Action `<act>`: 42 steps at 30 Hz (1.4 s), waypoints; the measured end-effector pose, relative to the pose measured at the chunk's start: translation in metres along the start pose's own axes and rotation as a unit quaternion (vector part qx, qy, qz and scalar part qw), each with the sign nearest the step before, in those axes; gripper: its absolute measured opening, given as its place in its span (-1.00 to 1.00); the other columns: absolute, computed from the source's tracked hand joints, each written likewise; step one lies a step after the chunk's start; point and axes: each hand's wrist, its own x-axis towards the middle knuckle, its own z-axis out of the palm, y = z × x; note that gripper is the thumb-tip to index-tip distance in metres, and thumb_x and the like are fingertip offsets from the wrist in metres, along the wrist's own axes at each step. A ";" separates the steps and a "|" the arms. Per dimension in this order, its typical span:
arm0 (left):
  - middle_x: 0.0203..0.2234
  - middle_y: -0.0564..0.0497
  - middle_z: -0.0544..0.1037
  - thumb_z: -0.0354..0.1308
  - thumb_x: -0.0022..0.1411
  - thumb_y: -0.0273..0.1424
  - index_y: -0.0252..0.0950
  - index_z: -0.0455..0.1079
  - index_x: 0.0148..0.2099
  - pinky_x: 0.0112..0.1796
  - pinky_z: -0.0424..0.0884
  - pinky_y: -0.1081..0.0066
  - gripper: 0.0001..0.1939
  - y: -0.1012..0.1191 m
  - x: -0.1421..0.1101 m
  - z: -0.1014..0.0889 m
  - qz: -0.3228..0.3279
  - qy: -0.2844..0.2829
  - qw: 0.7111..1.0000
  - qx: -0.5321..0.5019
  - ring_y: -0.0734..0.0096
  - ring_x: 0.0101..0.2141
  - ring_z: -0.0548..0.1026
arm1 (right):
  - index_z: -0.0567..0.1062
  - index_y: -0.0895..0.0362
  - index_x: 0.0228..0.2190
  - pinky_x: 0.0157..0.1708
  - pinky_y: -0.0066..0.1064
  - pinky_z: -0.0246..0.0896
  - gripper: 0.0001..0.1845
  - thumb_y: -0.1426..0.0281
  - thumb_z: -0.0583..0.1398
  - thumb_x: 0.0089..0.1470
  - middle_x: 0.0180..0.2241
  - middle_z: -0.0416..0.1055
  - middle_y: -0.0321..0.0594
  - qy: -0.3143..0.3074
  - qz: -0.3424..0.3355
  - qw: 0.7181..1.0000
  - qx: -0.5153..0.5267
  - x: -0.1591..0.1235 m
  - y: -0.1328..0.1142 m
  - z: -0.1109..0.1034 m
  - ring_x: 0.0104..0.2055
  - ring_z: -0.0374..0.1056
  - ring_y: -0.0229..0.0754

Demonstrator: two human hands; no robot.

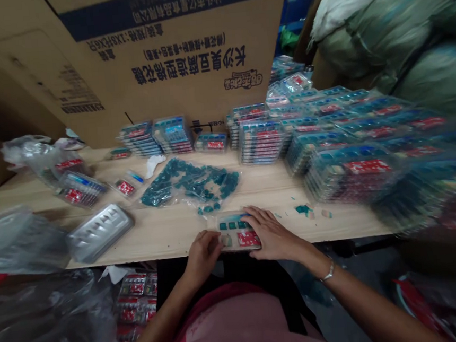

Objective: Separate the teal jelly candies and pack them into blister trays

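Observation:
A clear plastic tray (226, 219) lies at the table's front edge, with teal square pieces (233, 226) in a row along its far side. A red patterned packet (248, 238) fills its near right part, and a small pale piece (226, 240) sits at near left. My left hand (203, 254) has its fingers curled and closed on the tray's left edge. Across the right side lies my right hand (271, 235), fingers over the far edge and thumb at the near one, gripping it. Just beyond the tray, an open clear bag of teal pieces (189, 182) lies spread out.
Stacks of filled trays (261, 141) stand at the back and right (348, 174). Empty plastic trays (100, 233) lie at left, near loose packets (125, 187). Teal scraps (303, 208) lie right of my hands. A large cardboard box (185, 52) rises behind; sacks (375, 30) are piled far right.

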 end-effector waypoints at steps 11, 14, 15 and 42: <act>-0.11 -0.10 0.42 0.16 0.14 -0.44 -0.24 0.25 0.05 -0.11 0.43 0.21 -0.60 -0.006 -0.007 0.009 0.075 0.013 0.994 0.080 0.25 -0.10 0.42 | 0.27 0.15 0.05 0.16 -0.01 -0.08 -0.19 0.26 0.35 -0.27 0.19 0.04 0.07 0.013 0.003 0.999 0.043 -0.002 0.003 0.001 0.24 -0.06 0.08; -0.18 -0.06 0.43 0.17 0.12 -0.46 -0.24 0.31 -0.06 -0.15 0.44 0.23 -0.69 -0.007 0.001 0.009 0.092 0.014 0.989 0.111 0.26 -0.15 0.43 | 0.35 0.11 -0.01 0.16 0.00 -0.09 -0.34 0.24 0.33 -0.18 0.20 0.05 0.04 0.003 -0.020 0.999 0.034 0.001 0.004 -0.004 0.25 -0.07 0.09; -0.19 -0.05 0.43 0.18 0.10 -0.47 -0.23 0.32 -0.08 -0.15 0.44 0.24 -0.71 -0.007 0.003 0.009 0.094 0.014 0.989 0.115 0.26 -0.16 0.43 | 0.38 0.11 -0.03 0.16 0.00 -0.10 -0.40 0.23 0.32 -0.15 0.21 0.05 0.04 -0.002 -0.026 0.999 0.028 0.001 0.005 -0.006 0.25 -0.07 0.09; -0.13 -0.13 0.45 0.20 0.08 -0.21 -0.27 0.32 0.03 -0.12 0.45 0.21 -0.52 -0.005 0.014 -0.003 0.123 -0.028 0.984 0.125 0.19 -0.11 0.44 | 0.51 0.16 -0.35 -0.13 -0.31 0.18 -0.86 0.54 0.15 0.06 -0.30 0.44 -0.13 0.089 0.024 0.995 -0.038 0.054 0.038 -0.059 -0.17 0.31 -0.11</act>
